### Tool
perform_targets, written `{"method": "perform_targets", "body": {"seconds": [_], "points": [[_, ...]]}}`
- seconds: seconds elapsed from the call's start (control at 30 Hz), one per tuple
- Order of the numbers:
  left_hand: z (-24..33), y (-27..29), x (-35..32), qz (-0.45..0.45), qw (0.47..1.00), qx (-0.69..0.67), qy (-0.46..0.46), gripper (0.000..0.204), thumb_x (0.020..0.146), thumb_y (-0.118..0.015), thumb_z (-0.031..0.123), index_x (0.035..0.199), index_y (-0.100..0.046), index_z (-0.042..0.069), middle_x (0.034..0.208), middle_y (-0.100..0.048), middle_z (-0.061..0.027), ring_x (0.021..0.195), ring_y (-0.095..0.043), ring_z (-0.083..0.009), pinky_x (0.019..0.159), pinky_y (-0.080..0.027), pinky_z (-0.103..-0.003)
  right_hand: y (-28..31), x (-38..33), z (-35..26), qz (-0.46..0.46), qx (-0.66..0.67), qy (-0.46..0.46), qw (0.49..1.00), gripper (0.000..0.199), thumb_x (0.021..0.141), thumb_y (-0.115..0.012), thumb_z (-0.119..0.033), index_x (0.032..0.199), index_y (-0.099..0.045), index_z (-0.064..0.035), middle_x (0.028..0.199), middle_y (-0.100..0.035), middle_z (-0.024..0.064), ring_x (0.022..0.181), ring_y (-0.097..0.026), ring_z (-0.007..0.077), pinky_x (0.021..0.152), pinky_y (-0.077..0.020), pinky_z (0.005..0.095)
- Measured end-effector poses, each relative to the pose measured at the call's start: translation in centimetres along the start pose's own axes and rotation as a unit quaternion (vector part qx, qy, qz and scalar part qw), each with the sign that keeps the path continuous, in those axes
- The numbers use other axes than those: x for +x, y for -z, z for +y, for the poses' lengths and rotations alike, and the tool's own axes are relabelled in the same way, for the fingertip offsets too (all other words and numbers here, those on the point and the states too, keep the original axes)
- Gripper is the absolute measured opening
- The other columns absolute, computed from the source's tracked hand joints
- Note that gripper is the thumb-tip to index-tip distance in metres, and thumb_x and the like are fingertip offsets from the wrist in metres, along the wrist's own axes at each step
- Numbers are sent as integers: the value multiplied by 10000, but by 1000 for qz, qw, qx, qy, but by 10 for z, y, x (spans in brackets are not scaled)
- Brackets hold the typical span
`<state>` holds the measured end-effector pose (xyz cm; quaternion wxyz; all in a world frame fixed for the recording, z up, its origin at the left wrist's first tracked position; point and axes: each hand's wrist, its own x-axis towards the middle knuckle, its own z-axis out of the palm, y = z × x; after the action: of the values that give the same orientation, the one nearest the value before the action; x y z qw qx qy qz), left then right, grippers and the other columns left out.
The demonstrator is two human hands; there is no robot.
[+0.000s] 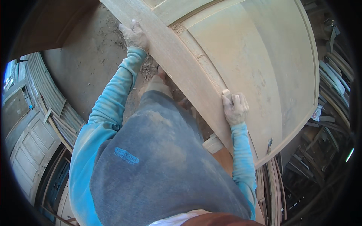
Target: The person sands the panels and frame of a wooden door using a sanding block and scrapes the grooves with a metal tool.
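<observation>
Roomiest at the left, across a dusty floor (86, 45) strewn with shavings (148, 68) near the work, then bounded by corrugated sheeting (49, 81) and a pale panelled door (34, 139). Crowded at the right with timber strips (333, 77), close beyond the far edge of a large wooden panel (250, 67). Spread across the upper right, with a long flat board (177, 56) along its near side. Tight between that board and the dark shirt (151, 132). Set with the left hand (135, 37) at the board's outer edge, fingers bent; cannot tell whether gripping. Closed, with the right hand (236, 108), around a small pale block (226, 91) by the board's inner edge. Wide from there to the far rim, with a small tool (269, 147) lying near the lower corner.
</observation>
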<state>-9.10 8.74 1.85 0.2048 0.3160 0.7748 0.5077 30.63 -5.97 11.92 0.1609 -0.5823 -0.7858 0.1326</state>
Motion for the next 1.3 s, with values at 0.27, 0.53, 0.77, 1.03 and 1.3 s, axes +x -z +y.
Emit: {"method": "perform_targets", "body": {"seconds": [0.27,0.53,0.77,1.03,1.3], "points": [[30,16,7,-127,988,-85,11,818,1089,-493,328,1578,-26,-133,1522,-379,-339,1380,-459,-394,1186,-350,-421,-74,198,-106,34,38,52,997,224,907,-750,-257,898,-611,-82,867,-615,114,841,-646,316,711,-535,452],[20,24,3,-115,989,-96,19,783,1091,-475,295,1597,-19,-91,1554,-345,-321,1394,-433,-383,1192,-332,-435,-43,120,-66,2,7,11,1000,305,879,-804,-234,803,-556,-72,759,-533,125,681,-572,346,577,-471,481],[14,28,5,-121,987,-107,-6,803,1069,-479,225,1599,38,-87,1600,-277,-332,1450,-397,-412,1213,-305,-443,-93,233,-135,63,66,66,994,339,894,-765,-272,768,-536,-56,780,-547,148,727,-587,362,643,-493,482],[-12,32,86,-65,993,-73,71,781,989,-638,298,1537,-268,-118,1484,-469,-328,1338,-526,-425,1165,-387,-437,-64,173,-111,32,54,50,997,356,873,-774,-342,804,-567,-61,836,-567,138,792,-612,357,703,-512,483],[-14,-11,135,41,997,10,63,680,1044,-550,427,1413,-411,-126,1362,-555,-362,1238,-589,-455,1043,-470,-455,-73,170,-95,18,16,42,999,294,941,-702,-345,993,-614,-70,929,-630,133,898,-642,341,766,-547,457]]}}
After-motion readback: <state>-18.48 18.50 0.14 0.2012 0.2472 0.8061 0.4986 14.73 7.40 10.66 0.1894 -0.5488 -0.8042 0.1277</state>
